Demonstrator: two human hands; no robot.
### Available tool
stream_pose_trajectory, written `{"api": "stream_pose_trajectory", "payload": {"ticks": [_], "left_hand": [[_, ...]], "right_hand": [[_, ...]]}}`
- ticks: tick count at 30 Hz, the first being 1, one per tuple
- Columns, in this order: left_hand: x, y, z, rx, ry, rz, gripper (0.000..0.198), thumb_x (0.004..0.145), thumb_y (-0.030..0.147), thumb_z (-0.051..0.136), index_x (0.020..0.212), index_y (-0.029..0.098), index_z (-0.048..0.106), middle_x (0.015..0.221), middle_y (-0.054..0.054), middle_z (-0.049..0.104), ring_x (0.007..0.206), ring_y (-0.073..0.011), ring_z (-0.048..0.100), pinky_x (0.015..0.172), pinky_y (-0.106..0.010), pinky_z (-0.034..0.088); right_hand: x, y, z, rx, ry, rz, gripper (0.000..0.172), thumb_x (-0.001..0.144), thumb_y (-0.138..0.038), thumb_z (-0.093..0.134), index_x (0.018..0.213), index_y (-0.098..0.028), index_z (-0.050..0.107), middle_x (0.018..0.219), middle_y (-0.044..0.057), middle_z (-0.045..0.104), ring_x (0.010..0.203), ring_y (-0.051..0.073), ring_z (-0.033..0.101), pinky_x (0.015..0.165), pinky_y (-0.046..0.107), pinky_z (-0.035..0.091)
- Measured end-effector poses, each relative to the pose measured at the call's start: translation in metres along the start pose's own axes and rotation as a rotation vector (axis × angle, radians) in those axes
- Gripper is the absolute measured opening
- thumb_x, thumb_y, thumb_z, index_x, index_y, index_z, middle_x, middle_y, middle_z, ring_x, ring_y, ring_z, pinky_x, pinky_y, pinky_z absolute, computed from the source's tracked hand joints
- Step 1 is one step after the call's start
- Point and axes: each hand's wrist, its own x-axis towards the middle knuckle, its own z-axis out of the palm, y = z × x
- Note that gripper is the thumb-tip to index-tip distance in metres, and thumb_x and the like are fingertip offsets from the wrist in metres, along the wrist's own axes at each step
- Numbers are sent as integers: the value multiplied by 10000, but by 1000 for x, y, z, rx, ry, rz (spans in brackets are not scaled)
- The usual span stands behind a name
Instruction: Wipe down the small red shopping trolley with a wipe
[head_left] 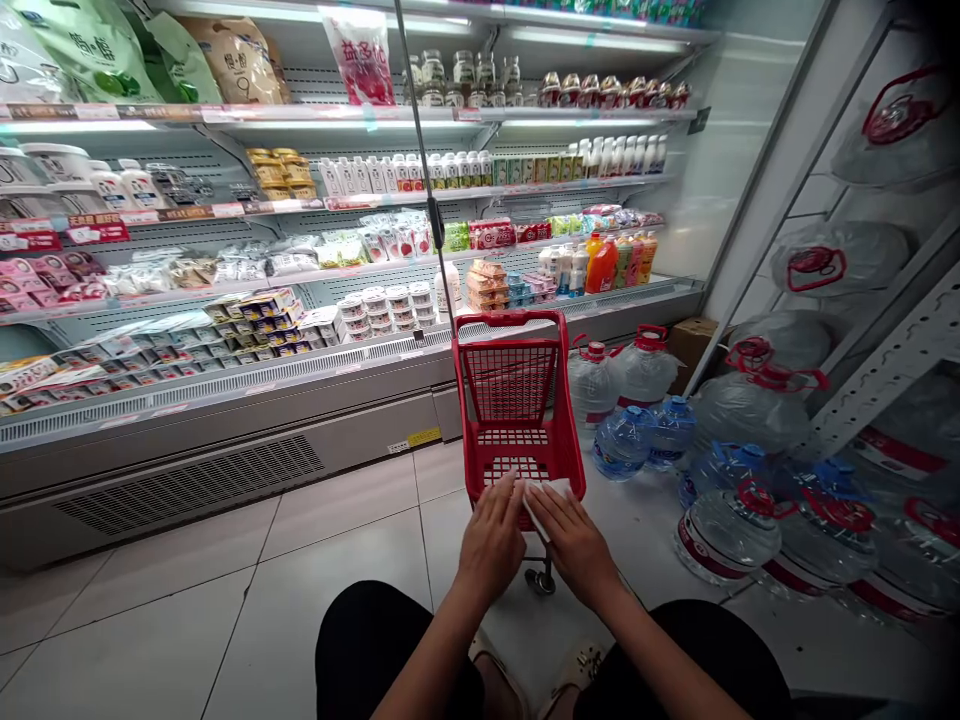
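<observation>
A small red shopping cart with a mesh basket stands right in front of me, close to my knees. Both of my hands meet at its near rim, fingers stretched forward and bent over a thin white tissue. Most of the tissue shows under and beside my right hand; a little white also shows at the fingertips of my left hand. My thumbs and the underside of the tissue are hidden. Through the mesh, no goods are visible in the basket.
An open refrigerated shelf with yogurt cups, bottles and bags runs behind the cart. Large water bottles with red handles and smaller blue bottles crowd the floor at right. A thin dark pole rises beside the cart. Pale tiles lie at left.
</observation>
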Motion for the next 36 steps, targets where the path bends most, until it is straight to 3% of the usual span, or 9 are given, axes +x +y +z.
{"api": "stream_pose_trajectory", "payload": {"ticks": [3, 6, 9, 13, 16, 21, 24, 31, 36], "left_hand": [[1, 18, 3, -32, -40, 97, 913, 828, 33, 441, 1682, 138, 134, 1744, -98, 205, 1610, -268, 208, 1282, -491, 325], [-2, 24, 12, 21, -68, 75, 921, 835, 30, 450, 1675, 66, 74, 1748, -157, 143, 1617, -284, 160, 1279, -470, 327], [-6, 23, 23, 111, -81, 77, 927, 839, 34, 457, 1675, 56, 58, 1741, -171, 146, 1608, -291, 190, 1262, -462, 348], [-8, 18, 34, 182, -45, 83, 855, 879, 19, 407, 1682, 91, 121, 1720, -142, 243, 1578, -272, 297, 1245, -453, 381], [-8, 0, 31, 185, -60, 133, 769, 941, 15, 380, 1678, 150, 205, 1705, -83, 315, 1548, -233, 371, 1232, -398, 410], [-9, -64, 8, 126, -98, 209, 692, 1014, 61, 384, 1670, 225, 239, 1614, -43, 496, 1473, -179, 489, 1230, -372, 421], [-10, -91, -2, 124, -81, 252, 646, 1040, 87, 393, 1657, 235, 275, 1593, -38, 523, 1496, -175, 455, 1253, -382, 396], [-25, -78, 8, 136, -13, 127, 629, 1044, 52, 347, 1649, 216, 296, 1631, -45, 463, 1550, -187, 352, 1269, -430, 379], [-8, -99, 1, 56, -99, 333, 571, 1073, 93, 371, 1615, 271, 372, 1617, -6, 481, 1542, -150, 364, 1291, -395, 331]], "right_hand": [[14, -12, 8, 96, 0, -56, 828, 952, -102, 447, 1692, -179, 83, 1615, 118, 481, 1490, 221, 462, 1209, 443, 441], [13, -10, 5, 106, -22, -32, 882, 931, -158, 509, 1690, -150, 60, 1687, 154, 351, 1558, 269, 345, 1220, 494, 422], [3, -4, -4, 45, -33, 58, 903, 927, -246, 567, 1691, -162, 92, 1748, 152, 164, 1610, 339, 175, 1247, 580, 346], [-6, -1, -6, -11, -39, 112, 924, 947, -278, 549, 1687, -125, 16, 1743, 145, 192, 1610, 298, 196, 1263, 535, 330], [-6, 5, -6, -57, -63, 117, 894, 968, -298, 532, 1689, -135, 30, 1725, 125, 265, 1596, 279, 250, 1288, 523, 274], [-8, 18, -9, -64, -73, 71, 833, 974, -258, 497, 1694, -218, 80, 1713, 54, 314, 1579, 254, 295, 1300, 514, 233], [-8, 19, -8, -60, -76, 78, 830, 975, -254, 499, 1694, -224, 85, 1713, 48, 316, 1582, 244, 289, 1298, 509, 238], [-9, 29, -3, -20, -90, 73, 775, 1006, -253, 466, 1692, -248, 105, 1706, 42, 333, 1584, 235, 284, 1302, 509, 236], [-22, 50, -2, 56, -61, 58, 722, 1020, -208, 439, 1682, -302, 167, 1653, 29, 436, 1569, 240, 324, 1289, 539, 273]]}}
